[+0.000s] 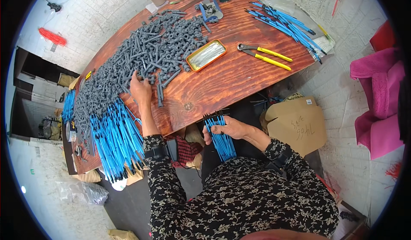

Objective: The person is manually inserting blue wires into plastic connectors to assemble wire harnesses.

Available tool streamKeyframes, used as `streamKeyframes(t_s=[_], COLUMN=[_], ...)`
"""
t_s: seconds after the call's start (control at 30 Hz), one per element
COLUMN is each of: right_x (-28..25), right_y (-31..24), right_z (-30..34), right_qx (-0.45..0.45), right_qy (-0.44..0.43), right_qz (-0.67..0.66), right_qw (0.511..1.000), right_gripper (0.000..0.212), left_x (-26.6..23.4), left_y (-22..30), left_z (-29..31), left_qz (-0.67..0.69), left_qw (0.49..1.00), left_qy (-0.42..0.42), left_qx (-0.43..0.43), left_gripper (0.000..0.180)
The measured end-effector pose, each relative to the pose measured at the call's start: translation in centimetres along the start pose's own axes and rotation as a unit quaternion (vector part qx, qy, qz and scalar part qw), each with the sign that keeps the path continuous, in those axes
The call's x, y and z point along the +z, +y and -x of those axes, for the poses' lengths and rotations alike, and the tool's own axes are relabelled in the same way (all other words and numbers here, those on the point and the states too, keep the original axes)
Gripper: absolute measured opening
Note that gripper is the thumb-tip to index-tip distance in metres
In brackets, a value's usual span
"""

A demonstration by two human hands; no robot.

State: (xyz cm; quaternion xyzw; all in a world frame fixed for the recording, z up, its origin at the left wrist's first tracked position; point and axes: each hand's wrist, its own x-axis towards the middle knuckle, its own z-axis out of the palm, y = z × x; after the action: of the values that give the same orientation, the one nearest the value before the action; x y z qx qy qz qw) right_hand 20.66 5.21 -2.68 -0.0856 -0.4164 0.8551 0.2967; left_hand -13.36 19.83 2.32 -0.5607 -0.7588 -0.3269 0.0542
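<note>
My right hand point(233, 128) is closed around a bundle of thin blue rods point(224, 143) with black ends, held over my lap beside the table edge. Fine wires stick out at the top of the bundle. My left hand point(141, 90) reaches onto the near edge of a large heap of grey plastic parts point(147, 45), which look like ribbed plugs or sleeves. Its index finger stretches forward onto the heap, apart from the thumb side. No part shows clearly between its fingers.
An orange-rimmed tin point(206, 56) of thin metal pins and yellow-handled pincers point(265, 56) lie on the wooden table point(188, 107). More blue rods point(287, 24) lie far right. A thick bunch of them point(115, 141) hangs over the left edge. A cardboard box point(295, 122) stands right.
</note>
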Motion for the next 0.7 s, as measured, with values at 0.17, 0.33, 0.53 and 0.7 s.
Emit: streamKeyframes(t_s=[0.17, 0.33, 0.53, 0.7], right_x=[-0.8, -0.2, 0.1, -0.5], right_y=[-0.2, -0.3, 0.0, -0.1], right_z=[0.2, 0.1, 0.2, 0.6], right_qx=[-0.002, 0.005, 0.002, 0.0], right_qy=[0.012, 0.001, 0.001, 0.004], right_qz=[0.003, -0.003, -0.009, -0.015], right_qw=[1.0, 1.0, 1.0, 1.0], right_gripper=[0.039, 0.036, 0.035, 0.033], left_x=[-2.1, -1.1, -0.5, -1.3], left_y=[4.7, 2.7, 2.5, 4.7], left_z=[6.5, 8.5, 4.3, 4.8], left_qz=[0.026, 0.006, 0.007, -0.017], left_qw=[0.993, 0.987, 0.985, 0.983], left_qy=[0.032, -0.094, -0.126, -0.088], left_qx=[0.113, 0.131, 0.115, 0.163], left_gripper=[0.043, 0.029, 0.025, 0.033])
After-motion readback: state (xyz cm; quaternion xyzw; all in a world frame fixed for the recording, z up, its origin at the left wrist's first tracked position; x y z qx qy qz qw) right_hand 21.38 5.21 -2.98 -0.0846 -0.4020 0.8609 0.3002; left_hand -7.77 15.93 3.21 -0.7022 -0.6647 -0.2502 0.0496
